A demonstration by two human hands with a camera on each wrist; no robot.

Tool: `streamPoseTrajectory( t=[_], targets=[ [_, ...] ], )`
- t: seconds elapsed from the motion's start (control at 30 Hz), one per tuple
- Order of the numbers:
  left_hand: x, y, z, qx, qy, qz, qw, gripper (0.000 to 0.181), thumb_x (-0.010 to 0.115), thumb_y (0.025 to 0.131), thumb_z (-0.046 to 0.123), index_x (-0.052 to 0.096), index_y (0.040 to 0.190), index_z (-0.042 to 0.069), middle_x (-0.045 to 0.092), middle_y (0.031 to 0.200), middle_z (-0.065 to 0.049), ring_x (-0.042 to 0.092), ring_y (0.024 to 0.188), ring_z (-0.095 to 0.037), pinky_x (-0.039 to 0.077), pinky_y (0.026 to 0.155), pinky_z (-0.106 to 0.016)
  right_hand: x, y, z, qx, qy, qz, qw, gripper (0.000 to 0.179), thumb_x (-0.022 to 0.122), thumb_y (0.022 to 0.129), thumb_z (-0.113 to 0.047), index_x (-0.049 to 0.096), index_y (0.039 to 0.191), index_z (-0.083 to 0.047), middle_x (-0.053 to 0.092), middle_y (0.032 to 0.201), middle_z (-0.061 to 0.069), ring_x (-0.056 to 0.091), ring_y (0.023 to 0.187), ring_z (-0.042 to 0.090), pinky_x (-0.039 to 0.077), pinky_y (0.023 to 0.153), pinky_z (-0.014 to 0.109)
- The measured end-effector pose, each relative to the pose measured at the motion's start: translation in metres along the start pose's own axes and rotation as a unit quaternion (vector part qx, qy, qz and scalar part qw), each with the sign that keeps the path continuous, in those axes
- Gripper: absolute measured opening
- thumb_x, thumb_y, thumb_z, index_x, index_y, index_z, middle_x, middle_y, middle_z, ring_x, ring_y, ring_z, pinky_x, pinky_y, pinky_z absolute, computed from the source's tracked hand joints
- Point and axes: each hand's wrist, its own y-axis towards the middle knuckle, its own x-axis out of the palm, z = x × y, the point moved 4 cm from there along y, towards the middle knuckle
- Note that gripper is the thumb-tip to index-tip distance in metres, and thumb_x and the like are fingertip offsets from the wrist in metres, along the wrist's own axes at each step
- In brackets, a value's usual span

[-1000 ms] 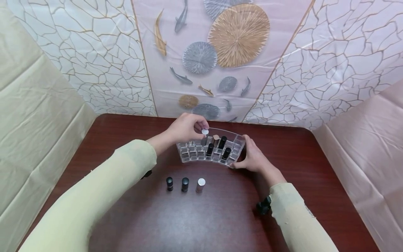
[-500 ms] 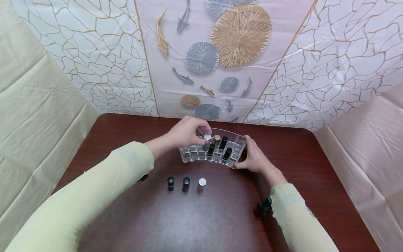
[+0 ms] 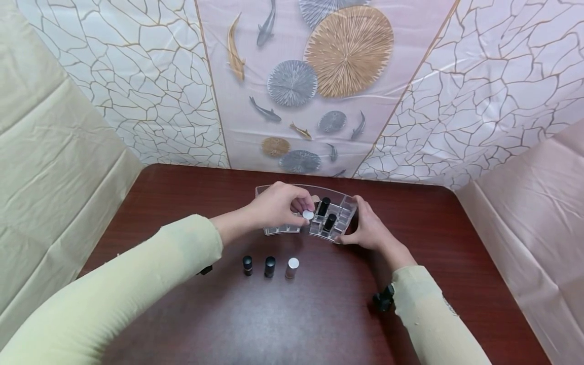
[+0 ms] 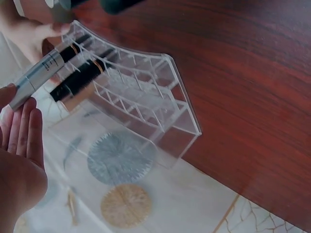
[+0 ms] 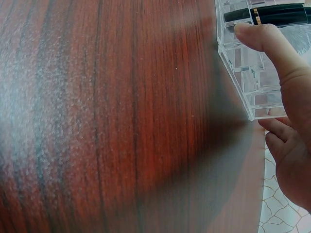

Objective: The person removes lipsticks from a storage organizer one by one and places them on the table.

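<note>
Left hand (image 3: 278, 207) has thumb and fingertips closed on a silver tube (image 4: 41, 75), pinched near its top end, so no gap left to judge. Tube sits on the right side of that hand, over the middle of the clear rack (image 4: 146, 114). Key relation: long axis close to upright, silver end up, dark end down at the near row, roughly parallel to the black tube (image 4: 77, 80) just left of it. Can't tell if the dark end is seated or only at the slot mouth. Left hand is the nearer one, obviously. Right hand (image 3: 367, 228) grips the rack's right end, thumb on the near side, fingers round the end wall. In the way: a near-row black lipstick (image 3: 330, 222) and a far-row black lipstick (image 3: 324, 206) to the right, plus a beige-capped tube (image 3: 315, 198) just behind the fingers. Tight sideways, I'd say. Near side of the rack, well apart on the surface (image 3: 274, 324), left to right: small black tube (image 3: 248, 265), second black tube (image 3: 269, 266), silver-topped pink tube (image 3: 292, 268), all standing
</note>
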Motion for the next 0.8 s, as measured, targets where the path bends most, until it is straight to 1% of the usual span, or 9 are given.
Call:
streamPoseTrajectory(
  t=[0.17,0.27,0.47,0.6,0.8],
  targets=[
    [0.011,-0.001,0.006,0.015,-0.015,-0.015,0.9997,0.02,0.087,0.086,0.008,0.077,0.104,0.009,0.078,0.098,0.002,0.074,0.09,-0.008,0.058,0.085,-0.02,0.0,-0.001,0.0,-0.001,0.003,0.003,1.0,0.117,0.101,0.067,-0.033,0.029,0.152,0.003,0.049,0.139,0.029,0.053,0.128,0.041,0.043,0.112,0.056],
    [0.016,-0.002,0.008,0.017,-0.014,-0.018,0.9996,0.019,0.087,0.086,0.008,0.078,0.102,0.01,0.078,0.096,0.002,0.073,0.089,-0.006,0.057,0.083,-0.018,-0.001,-0.001,-0.002,-0.006,0.007,0.007,0.9999,0.115,0.101,0.067,-0.032,0.03,0.151,0.003,0.05,0.139,0.029,0.053,0.127,0.041,0.043,0.112,0.056],
    [0.025,-0.005,0.01,0.015,-0.011,-0.031,0.9993,0.018,0.088,0.086,0.008,0.077,0.1,0.011,0.077,0.093,0.004,0.072,0.088,-0.005,0.056,0.083,-0.017,-0.001,0.0,-0.001,-0.007,0.007,0.008,0.9999,0.115,0.101,0.067,-0.03,0.031,0.151,0.003,0.05,0.139,0.03,0.054,0.126,0.041,0.044,0.111,0.056],
    [0.035,-0.007,0.011,0.014,-0.014,-0.044,0.9988,0.019,0.089,0.086,0.007,0.075,0.098,0.011,0.077,0.091,0.003,0.074,0.088,-0.008,0.056,0.082,-0.017,-0.001,0.0,-0.001,-0.003,0.007,0.007,0.9999,0.115,0.101,0.066,-0.031,0.031,0.151,0.002,0.05,0.139,0.029,0.054,0.125,0.04,0.045,0.11,0.055],
    [0.053,-0.009,0.012,0.017,-0.008,-0.072,0.9972,0.02,0.09,0.085,0.007,0.075,0.096,0.011,0.076,0.088,0.003,0.073,0.086,-0.008,0.055,0.08,-0.016,-0.001,0.0,0.0,0.005,0.003,0.001,1.0,0.117,0.1,0.068,-0.033,0.028,0.153,0.002,0.047,0.14,0.028,0.053,0.126,0.042,0.044,0.111,0.056]
  ],
)
